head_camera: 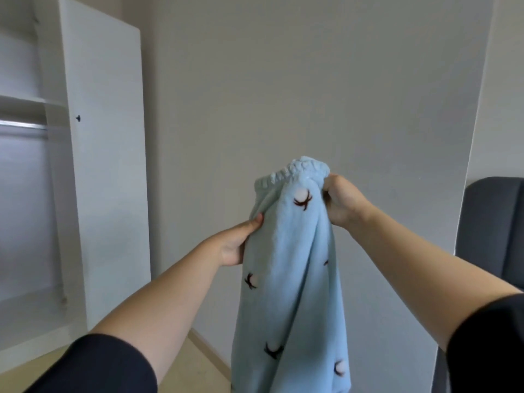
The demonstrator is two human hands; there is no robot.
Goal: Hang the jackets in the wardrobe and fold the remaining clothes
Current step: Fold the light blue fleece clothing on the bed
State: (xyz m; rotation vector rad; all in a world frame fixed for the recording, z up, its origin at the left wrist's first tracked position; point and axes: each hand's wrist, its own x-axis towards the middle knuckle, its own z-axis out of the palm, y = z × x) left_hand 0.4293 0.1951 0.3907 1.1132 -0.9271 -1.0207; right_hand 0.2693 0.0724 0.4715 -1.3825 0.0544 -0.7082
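Fleece [295, 251]: blue, held up at frame centre, hanging free; waistband [300, 169] bunched at its 12 o'clock.
Right hand [341, 201]: gripping the waistband, 1 o'clock.
Left hand [238, 239]: pinching the side edge, 9 o'clock.
Advice: probably a fold; take both waistband corners, pull taut.
Wardrobe [105, 165]: open, 9 o'clock.

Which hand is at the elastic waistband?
The right hand, gripping the blue garment by its gathered top; the left hand pinches the side edge lower down.

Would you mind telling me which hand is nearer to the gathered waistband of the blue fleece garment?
Right. The right hand grips the blue fleece garment at one end of its waistband; the left hand holds the side edge lower down.
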